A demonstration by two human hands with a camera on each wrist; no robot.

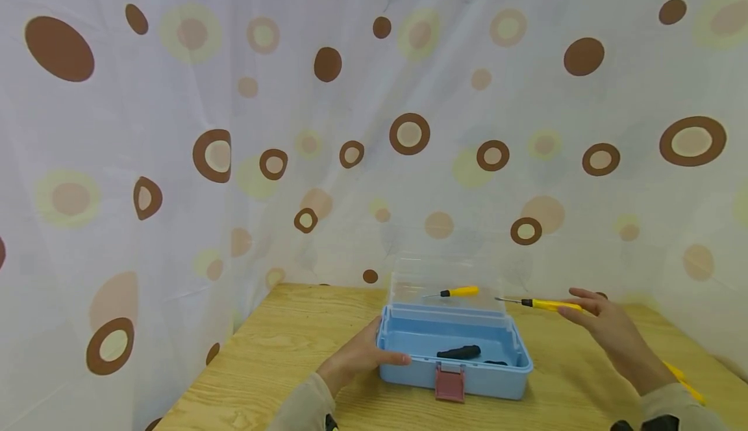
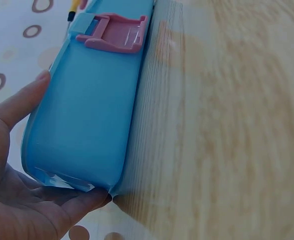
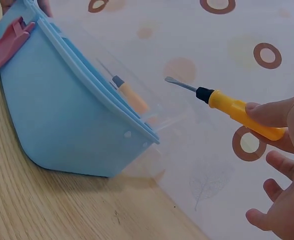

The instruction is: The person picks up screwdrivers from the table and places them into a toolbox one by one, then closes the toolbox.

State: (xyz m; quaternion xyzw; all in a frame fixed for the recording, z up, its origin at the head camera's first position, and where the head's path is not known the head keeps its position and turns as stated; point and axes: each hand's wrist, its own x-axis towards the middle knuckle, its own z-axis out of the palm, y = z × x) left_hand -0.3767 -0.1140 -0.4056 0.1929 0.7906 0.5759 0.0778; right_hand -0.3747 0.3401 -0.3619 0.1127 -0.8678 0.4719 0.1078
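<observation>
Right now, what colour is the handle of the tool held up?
The handle is yellow, clearest from the right wrist.

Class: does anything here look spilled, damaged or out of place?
Nothing stands out. The blue box is open, its clear lid raised and pink latch undone; the left hand grips it, the right hand holds a yellow screwdriver. No spill or damage shows.

The blue box [image 1: 497, 381] partly hides a black item [image 1: 495, 363].
</observation>
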